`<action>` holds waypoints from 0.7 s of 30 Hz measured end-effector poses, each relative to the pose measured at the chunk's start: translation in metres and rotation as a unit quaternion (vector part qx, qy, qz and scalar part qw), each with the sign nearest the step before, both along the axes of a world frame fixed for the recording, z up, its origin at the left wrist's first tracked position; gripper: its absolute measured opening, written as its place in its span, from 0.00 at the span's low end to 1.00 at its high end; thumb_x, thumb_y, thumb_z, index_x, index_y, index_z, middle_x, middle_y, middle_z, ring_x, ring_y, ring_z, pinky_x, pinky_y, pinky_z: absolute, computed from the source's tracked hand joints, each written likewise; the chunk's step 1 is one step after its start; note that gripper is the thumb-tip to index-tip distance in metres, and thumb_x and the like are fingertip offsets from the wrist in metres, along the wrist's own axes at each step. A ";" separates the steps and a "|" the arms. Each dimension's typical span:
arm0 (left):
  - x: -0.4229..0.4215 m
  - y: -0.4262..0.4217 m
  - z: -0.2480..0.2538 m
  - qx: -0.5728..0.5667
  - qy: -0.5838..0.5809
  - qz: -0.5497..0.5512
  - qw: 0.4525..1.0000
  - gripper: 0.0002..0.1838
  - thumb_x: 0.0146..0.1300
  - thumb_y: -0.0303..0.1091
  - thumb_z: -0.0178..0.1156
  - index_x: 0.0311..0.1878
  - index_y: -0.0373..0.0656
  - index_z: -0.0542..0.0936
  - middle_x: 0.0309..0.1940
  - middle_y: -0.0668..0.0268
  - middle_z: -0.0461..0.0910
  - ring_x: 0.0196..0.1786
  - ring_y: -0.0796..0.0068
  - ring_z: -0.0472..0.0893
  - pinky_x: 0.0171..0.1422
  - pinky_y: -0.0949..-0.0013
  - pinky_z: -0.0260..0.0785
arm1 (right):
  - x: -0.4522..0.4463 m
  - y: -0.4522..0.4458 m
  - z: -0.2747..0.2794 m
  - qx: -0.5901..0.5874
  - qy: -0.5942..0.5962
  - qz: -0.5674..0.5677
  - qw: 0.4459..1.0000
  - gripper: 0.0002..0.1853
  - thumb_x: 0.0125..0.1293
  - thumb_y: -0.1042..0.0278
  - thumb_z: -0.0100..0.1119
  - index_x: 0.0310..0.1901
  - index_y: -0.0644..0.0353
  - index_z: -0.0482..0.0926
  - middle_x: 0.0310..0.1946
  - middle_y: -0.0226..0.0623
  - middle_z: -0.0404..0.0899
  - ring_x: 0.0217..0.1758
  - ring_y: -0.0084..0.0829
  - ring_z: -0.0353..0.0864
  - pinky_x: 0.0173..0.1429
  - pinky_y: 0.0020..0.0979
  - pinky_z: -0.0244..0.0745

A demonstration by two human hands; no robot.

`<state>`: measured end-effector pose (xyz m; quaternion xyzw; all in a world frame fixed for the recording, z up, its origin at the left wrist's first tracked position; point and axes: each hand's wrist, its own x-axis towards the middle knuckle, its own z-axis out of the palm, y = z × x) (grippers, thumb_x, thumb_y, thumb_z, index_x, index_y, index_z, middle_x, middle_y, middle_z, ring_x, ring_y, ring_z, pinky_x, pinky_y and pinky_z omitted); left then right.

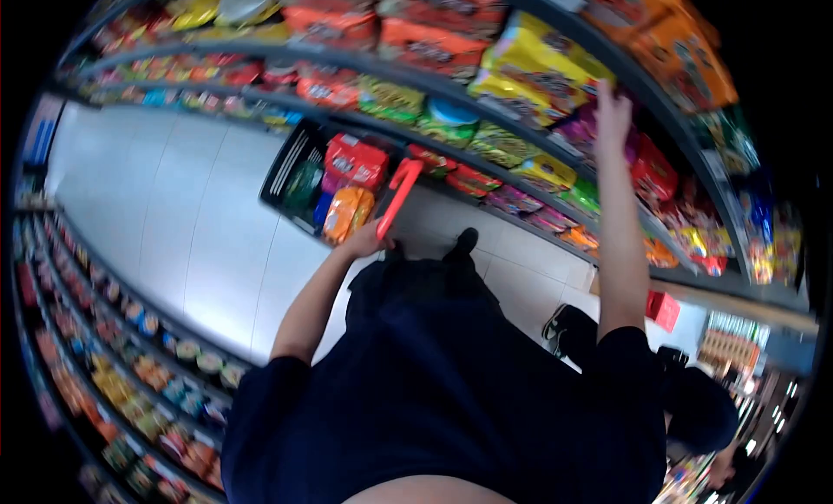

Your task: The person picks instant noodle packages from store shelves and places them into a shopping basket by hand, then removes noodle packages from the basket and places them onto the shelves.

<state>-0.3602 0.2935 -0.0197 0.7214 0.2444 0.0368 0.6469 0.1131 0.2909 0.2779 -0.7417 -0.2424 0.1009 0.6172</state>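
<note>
My left hand [368,238] is wrapped round the end of the red handle [401,196] of a black basket [276,170]. Inside the basket lie a red packet [356,161], an orange packet [349,212] and a dark green packet [303,184]. At the upper right, my right hand [613,113] is raised to the shelf, its fingers extended at the right edge of a yellow packet [542,70]. Whether the fingertips touch that packet is unclear. Purple packets [577,131] sit beside and below this hand.
Shelves of bagged goods [434,44] curve across the top and right. Another shelf of packed goods [130,365] runs along the lower left. Pale floor tiles [173,209] lie between them. Another person in dark clothing [703,408] is close by at the lower right.
</note>
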 end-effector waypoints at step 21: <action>0.026 -0.014 -0.010 -0.116 -0.043 0.156 0.980 0.20 0.45 0.20 0.56 0.45 0.41 0.73 0.33 0.66 0.79 0.40 0.70 0.79 0.46 0.67 0.70 | -0.147 -0.025 -0.059 -0.095 0.231 0.164 0.954 0.22 0.68 0.56 0.54 0.56 0.64 0.71 0.49 0.40 0.76 0.46 0.33 0.79 0.44 0.38 0.79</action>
